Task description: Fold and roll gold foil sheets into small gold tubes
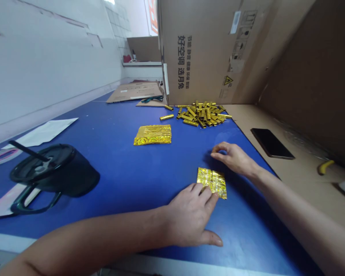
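My left hand (194,214) rests on the blue table, fingers stretched over the near edge of a small gold foil sheet (218,181) and thumb held apart. A dark line or crease runs across that sheet, and its near left part is hidden under the fingers. Just beyond the sheet and to its right, my right hand (232,155) is curled, with thumb and index fingertips together; no object shows between them. Farther off lies a stack of gold foil sheets (153,135). Short gold foil tubes (204,114) form a loose heap against the cardboard, several of them apart on its left.
A dark lidded mug (74,170) with a straw stands at the left, near white paper (46,132) and a tape roll (4,157). A large cardboard box (207,50) walls off the back. At right, a black phone (271,142) lies on cardboard.
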Demonstrator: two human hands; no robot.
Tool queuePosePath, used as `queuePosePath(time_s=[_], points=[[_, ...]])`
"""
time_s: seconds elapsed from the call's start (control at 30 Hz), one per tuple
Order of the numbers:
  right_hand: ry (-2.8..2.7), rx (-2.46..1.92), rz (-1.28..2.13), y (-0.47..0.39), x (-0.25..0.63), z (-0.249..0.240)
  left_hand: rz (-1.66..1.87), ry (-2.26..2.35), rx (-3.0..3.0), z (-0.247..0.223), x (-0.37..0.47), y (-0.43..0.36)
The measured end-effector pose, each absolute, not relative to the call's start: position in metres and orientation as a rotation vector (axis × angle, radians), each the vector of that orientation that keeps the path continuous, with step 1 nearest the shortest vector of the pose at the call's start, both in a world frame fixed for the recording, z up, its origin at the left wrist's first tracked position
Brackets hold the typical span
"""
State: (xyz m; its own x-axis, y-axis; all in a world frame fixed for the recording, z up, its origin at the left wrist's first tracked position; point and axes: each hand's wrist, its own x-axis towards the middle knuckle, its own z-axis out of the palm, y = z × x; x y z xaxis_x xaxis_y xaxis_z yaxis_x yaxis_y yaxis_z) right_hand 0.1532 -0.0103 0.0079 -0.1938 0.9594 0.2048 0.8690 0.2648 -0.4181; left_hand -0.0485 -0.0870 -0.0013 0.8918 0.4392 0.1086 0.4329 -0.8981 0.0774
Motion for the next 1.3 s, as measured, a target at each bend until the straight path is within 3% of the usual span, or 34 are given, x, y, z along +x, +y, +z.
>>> queuePosePath(time_s=[0.17, 0.63, 1.07, 1.3], points=[[-2.377, -1.711, 0.155, -0.042, 0.160, 0.013, 0.198, 0.692, 3.010, -0.003, -0.048, -0.086], [-2.310, -1.747, 0.118, -0.053, 0.153, 0.000, 0.192, 0.681, 2.996, -0.005, -0.048, -0.084], [-2.316, -1.837, -0.136, -0.053, 0.158, -0.009, 0.184, 0.679, 3.013, -0.004, -0.047, -0.085], [-2.226, -1.953, -0.015, -0.049, 0.165, -0.025, 0.180, 0.684, 3.010, -0.003, -0.048, -0.084]])
